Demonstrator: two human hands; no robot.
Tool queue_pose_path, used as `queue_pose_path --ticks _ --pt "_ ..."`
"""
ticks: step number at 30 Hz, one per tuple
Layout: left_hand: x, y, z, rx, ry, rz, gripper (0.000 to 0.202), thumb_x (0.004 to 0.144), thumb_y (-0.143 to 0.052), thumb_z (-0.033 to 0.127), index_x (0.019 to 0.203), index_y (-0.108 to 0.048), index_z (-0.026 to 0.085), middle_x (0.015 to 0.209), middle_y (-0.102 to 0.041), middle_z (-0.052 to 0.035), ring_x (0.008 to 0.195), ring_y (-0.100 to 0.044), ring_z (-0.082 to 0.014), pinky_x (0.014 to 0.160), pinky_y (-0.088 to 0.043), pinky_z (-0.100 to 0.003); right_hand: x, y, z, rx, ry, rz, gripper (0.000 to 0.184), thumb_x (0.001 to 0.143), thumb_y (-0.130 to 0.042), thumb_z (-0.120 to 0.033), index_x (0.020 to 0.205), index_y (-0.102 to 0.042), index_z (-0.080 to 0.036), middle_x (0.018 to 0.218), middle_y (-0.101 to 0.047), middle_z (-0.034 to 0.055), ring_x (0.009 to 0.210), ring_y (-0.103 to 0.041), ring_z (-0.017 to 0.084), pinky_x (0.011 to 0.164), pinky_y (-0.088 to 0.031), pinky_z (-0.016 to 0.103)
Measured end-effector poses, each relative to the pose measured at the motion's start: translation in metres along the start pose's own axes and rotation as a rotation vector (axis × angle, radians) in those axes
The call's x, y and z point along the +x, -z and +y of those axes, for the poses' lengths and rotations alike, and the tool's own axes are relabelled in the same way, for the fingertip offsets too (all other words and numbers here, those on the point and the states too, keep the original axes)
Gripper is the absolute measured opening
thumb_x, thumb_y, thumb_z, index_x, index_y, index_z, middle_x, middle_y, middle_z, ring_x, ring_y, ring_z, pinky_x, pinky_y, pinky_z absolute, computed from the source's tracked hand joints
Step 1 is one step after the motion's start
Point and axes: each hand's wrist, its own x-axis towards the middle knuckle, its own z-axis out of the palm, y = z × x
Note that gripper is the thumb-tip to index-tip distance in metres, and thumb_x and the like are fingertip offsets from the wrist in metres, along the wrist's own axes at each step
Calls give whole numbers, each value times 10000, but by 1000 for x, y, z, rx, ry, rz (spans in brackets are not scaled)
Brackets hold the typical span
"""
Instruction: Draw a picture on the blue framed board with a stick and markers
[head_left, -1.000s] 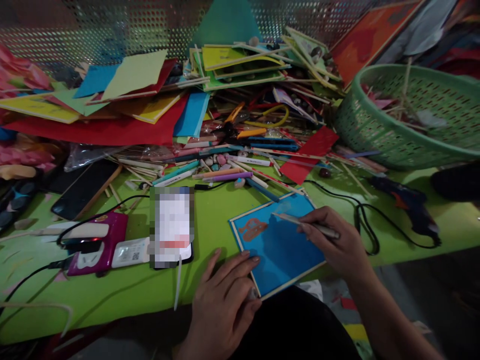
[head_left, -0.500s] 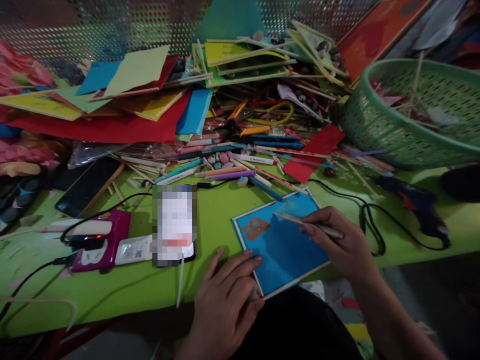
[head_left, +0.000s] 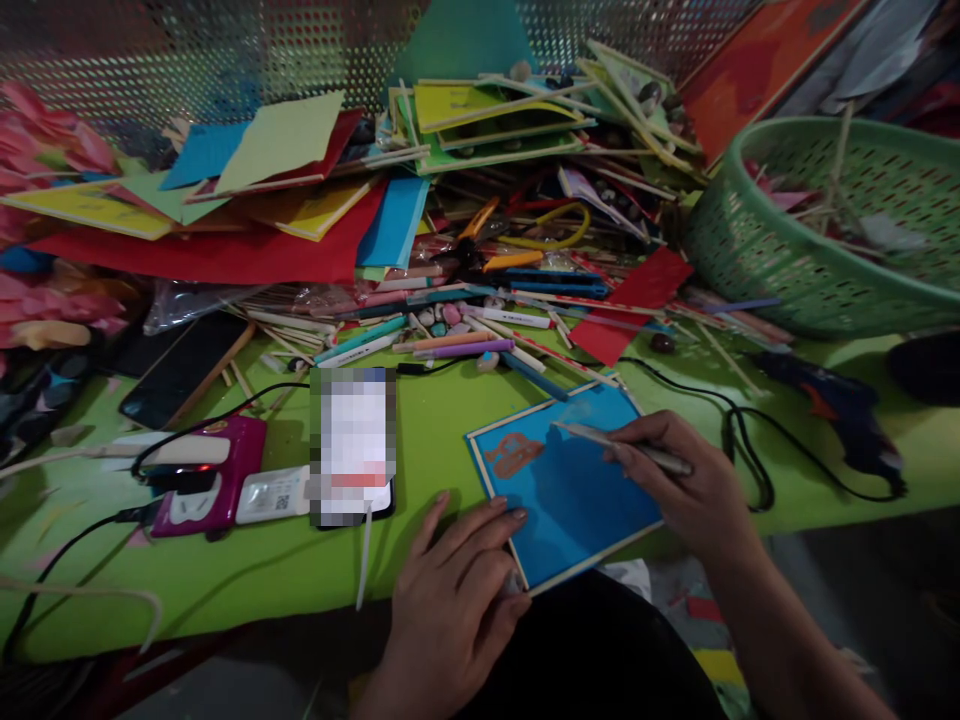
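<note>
A blue card (head_left: 585, 510) with pale stick strips along its edges lies tilted at the front of the table. On it is an orange-brown car-like drawing (head_left: 514, 455) and a faint pale patch (head_left: 574, 412). My right hand (head_left: 671, 475) is closed round a slim pale pen (head_left: 652, 455), its tip on or just over the card near that patch. At the card's lower left edge, my left hand (head_left: 465, 590) has its fingertips over the border and its thumb near the corner. Something small and greyish shows between those fingers; I cannot tell what.
A phone (head_left: 352, 445) lies left of the card beside a magenta power strip (head_left: 244, 465). Markers (head_left: 465, 350), sticks and colored cards (head_left: 487, 105) pile up behind. At right are a green basket (head_left: 802, 270), a glue gun (head_left: 844, 415) and a looping black cable (head_left: 739, 440).
The view has shifted very slightly, moving the scene a little to the right. Both hands keep nearly the same positions on the card and pen.
</note>
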Motion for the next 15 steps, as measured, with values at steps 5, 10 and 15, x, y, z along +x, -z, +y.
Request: queue_pose_path --ticks 5,10,15 --pt "-2 -5 1 -21 33 55 263 1115 -443 346 977 -643 246 1359 -766 -7 1347 -662 -176 1331 -141 -370 1 1 -4 2 17 2 77 934 -712 -299 901 -703 -230 725 -734 20 552 -635 153 502 -483 246" --pt "0 -3 0 -11 9 35 249 1111 -455 335 976 -644 244 1348 -771 -7 1344 -663 -167 1332 -143 -349 1 0 -5 11 17 15 32 940 -699 -265 925 -703 -237 730 -734 15 565 -639 152 519 -490 242" --pt "1 2 -1 -5 1 7 202 1099 -485 322 996 -641 244 1367 -761 5 1364 -646 -163 1341 -119 -346 1 0 -6 12 27 8 66 930 -716 -282 896 -701 -228 712 -723 15 549 -631 149 498 -478 237"
